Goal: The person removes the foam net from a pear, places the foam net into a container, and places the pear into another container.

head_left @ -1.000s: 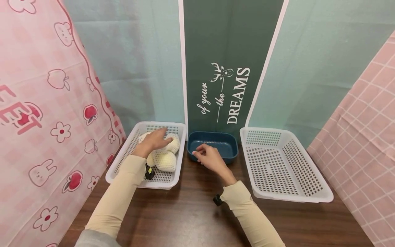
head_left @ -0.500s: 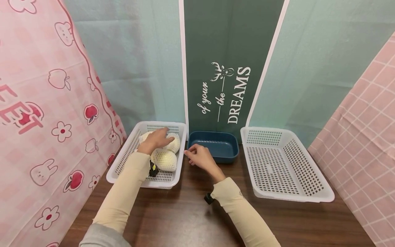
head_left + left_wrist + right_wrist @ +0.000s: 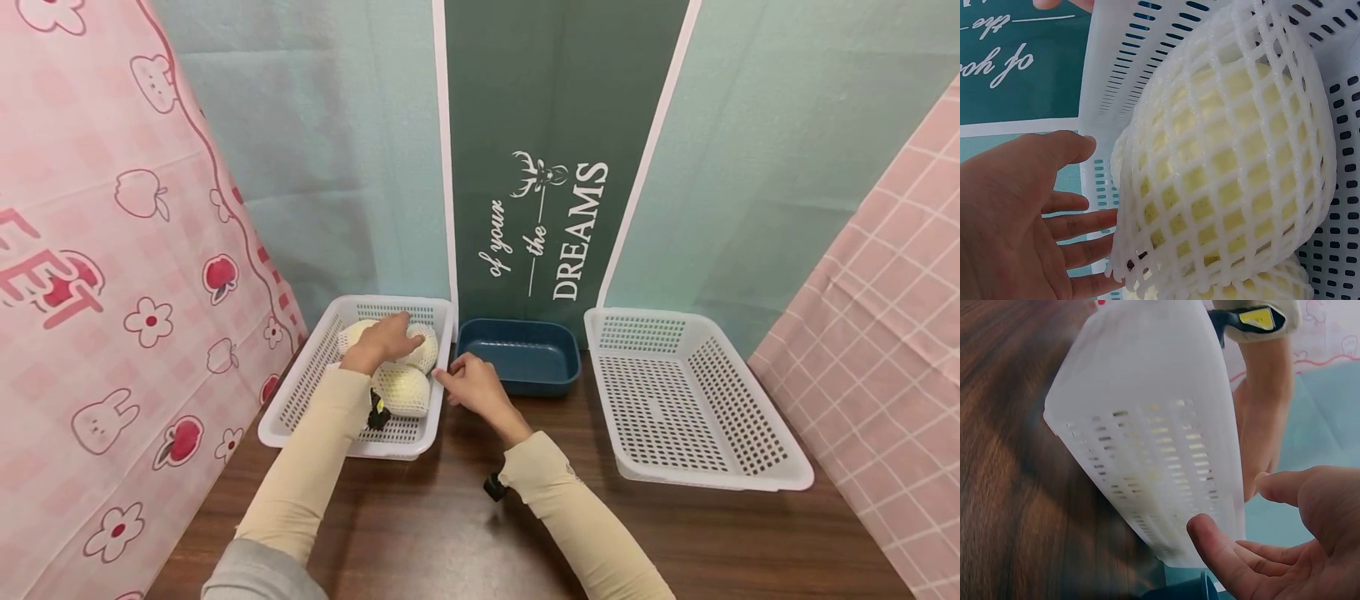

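Observation:
Several pale yellow fruits in white foam nets lie in the white perforated basket [image 3: 276, 408] at left; one netted fruit [image 3: 1229, 162] fills the left wrist view. My left hand [image 3: 382, 342] is over the fruits, fingers extended and thumb apart. In the left wrist view its fingertips reach the edge of a foam net, and I cannot tell if they touch it. My right hand [image 3: 475, 385] is just beside the basket's right wall, holding nothing. The right wrist view shows its thumb and index finger [image 3: 1210, 540] apart, close to that wall.
A dark blue plastic tub [image 3: 517, 387] stands at the back, between the two baskets. A second white perforated basket [image 3: 652, 417] is at right with nothing in it. Curtains [image 3: 345, 150] hang behind and along both sides of the brown wooden table [image 3: 450, 533].
My right hand has moved left, from in front of the blue tub to the left basket's wall, and its fingers have spread. My left hand has shifted very slightly right over the fruits.

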A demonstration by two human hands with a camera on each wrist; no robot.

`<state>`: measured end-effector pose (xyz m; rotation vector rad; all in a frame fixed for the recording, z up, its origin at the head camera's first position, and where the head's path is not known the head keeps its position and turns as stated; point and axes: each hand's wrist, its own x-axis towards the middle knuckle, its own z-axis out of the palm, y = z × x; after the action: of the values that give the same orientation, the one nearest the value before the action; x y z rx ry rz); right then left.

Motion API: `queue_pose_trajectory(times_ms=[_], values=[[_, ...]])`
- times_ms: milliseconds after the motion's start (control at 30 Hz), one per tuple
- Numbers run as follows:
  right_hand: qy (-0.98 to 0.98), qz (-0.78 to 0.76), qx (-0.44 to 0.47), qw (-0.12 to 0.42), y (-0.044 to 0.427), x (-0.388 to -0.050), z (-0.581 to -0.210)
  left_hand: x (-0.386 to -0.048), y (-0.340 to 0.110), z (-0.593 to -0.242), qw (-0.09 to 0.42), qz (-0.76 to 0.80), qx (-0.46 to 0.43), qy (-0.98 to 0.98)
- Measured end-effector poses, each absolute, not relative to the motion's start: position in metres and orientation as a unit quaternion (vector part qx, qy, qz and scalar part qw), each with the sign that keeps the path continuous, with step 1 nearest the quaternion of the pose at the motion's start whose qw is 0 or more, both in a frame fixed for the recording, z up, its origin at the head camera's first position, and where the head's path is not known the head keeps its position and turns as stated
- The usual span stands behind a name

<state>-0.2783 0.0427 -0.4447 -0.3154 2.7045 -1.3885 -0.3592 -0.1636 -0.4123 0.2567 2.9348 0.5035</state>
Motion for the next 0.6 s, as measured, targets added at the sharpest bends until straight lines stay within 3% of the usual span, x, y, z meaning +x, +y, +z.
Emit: queue_pose_trajectory(times_ms=[600], values=[[0.891, -0.444, -0.08, 0.054, 0.026, -0.276, -0.446, -0.364, -0.16, -0.422, 0.115, 0.199, 0.066, 0.971]])
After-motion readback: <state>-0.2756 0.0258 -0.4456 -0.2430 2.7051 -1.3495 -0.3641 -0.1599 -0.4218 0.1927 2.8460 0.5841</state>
